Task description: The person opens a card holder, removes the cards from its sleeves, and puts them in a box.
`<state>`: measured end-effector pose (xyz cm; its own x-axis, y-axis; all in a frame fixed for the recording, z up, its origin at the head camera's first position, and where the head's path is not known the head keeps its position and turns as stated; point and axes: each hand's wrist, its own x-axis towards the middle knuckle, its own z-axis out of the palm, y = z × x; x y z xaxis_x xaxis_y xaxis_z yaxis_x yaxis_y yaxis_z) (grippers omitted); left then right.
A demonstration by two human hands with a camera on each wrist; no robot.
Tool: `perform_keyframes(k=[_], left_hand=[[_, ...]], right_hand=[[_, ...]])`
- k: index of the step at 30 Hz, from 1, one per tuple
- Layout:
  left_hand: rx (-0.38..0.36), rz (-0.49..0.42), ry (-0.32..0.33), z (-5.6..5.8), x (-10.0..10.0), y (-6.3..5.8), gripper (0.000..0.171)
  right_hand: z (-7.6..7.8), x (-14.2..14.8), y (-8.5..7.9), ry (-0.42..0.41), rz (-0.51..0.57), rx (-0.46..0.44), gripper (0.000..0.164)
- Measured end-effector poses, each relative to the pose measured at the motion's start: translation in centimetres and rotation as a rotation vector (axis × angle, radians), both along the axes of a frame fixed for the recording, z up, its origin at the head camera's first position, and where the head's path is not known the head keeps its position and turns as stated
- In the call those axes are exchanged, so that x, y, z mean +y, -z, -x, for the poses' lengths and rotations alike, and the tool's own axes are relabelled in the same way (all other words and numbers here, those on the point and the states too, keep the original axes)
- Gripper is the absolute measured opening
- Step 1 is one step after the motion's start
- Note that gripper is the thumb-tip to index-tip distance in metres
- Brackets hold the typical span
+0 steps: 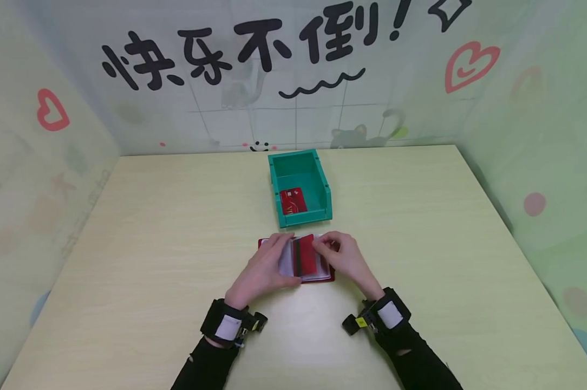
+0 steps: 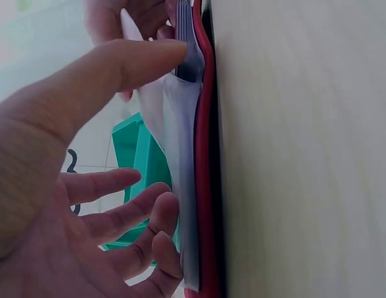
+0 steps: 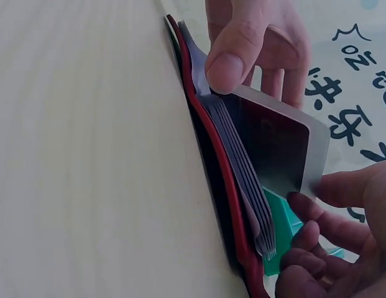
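Note:
A card holder with a red cover (image 1: pixel 331 277) and clear plastic sleeves lies spread on the table, just in front of the teal bin. One sleeve stands raised with a card (image 3: pixel 276 143) inside; this card looks red (image 1: pixel 308 255) from above. At the sleeve's outer corner, my right hand (image 1: pixel 346 257) pinches the edge between thumb and fingertips. My left hand (image 1: pixel 268 266) spans the holder's left part, its straight thumb (image 2: pixel 149 61) pressing by the sleeve stack and its other fingers loosely spread along the far side.
Beyond the holder stands the teal bin (image 1: pixel 305 220), its low side toward me, with a red card (image 1: pixel 293 200) lying inside. The pale wooden table (image 1: pixel 167 227) is bordered by printed wall panels at the back and both sides.

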<state>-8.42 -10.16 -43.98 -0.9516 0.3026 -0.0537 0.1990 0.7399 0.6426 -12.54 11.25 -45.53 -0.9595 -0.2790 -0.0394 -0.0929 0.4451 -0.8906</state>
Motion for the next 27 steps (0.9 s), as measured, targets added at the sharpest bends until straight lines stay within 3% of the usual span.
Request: perform_keyframes(k=[4, 8, 12, 15, 19, 23, 27], left_hand=[[0.005, -0.016, -0.002, -0.1, -0.1, -0.1, 0.095], [-0.054, -0.105, 0.015, -0.1, -0.6, 0.1, 0.092], [-0.11, -0.242, 0.032, 0.3, -1.6, 0.5, 0.084], [-0.122, -0.295, 0.026, 0.6, -2.4, 0.7, 0.067], [-0.13, -0.326, -0.038, 0.9, -3.1, 1.0, 0.052], [-0.126, -0.331, -0.15, 1.0, -3.7, 1.3, 0.033], [-0.185, -0.348, -0.259, 1.1, -4.2, 1.4, 0.023]], right_hand=[[-0.4, -0.3, -0.1, -0.016, 0.064, 0.088, 0.022], [-0.6, -0.8, 0.0, -0.087, 0.101, 0.135, 0.022], [-0.8, -1.6, 0.4, -0.158, 0.068, 0.181, 0.022], [-0.9, -2.1, 0.6, -0.201, 0.01, 0.224, 0.023], [-1.0, -2.7, 0.7, -0.221, -0.09, 0.258, 0.03], [-1.1, -3.0, 0.6, -0.184, -0.176, 0.243, 0.038], [-1.1, -3.2, 0.5, -0.168, -0.246, 0.221, 0.046]])
